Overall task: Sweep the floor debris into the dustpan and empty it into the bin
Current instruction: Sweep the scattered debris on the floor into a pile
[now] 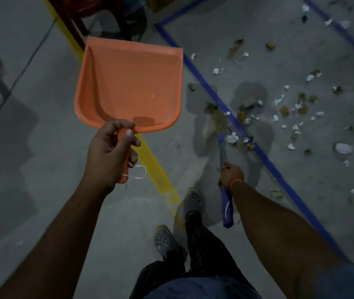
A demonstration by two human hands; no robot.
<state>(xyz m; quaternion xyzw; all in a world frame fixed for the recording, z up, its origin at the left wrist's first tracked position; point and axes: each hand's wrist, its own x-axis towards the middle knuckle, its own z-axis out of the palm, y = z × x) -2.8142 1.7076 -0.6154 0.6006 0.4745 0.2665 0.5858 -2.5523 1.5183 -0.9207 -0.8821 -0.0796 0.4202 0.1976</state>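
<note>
- The left hand [112, 147] is curled round the handle of the dustpan [128, 85], holding it up off the floor with its open lip pointing to 12 o'clock; the pan looks empty.
- The right hand [231, 172] grips the broom [225, 175] partway along its purple handle, which runs from 6 o'clock up to 12 o'clock, bristle end down on the floor [42, 169] by the blue tape [236, 124].
- The debris [296, 108], white paper bits and brown leaf scraps, lies scattered at 1 to 3 o'clock from the broom head, mostly beyond the tape.
- So the litter is on the right hand's side, well apart from the pan, which hangs at 10 o'clock from the broom.
- To my eye sweeping is only starting: the broom needs to gather the scraps into one heap before the pan comes down, lip facing them.
- No bin shows from here.
</note>
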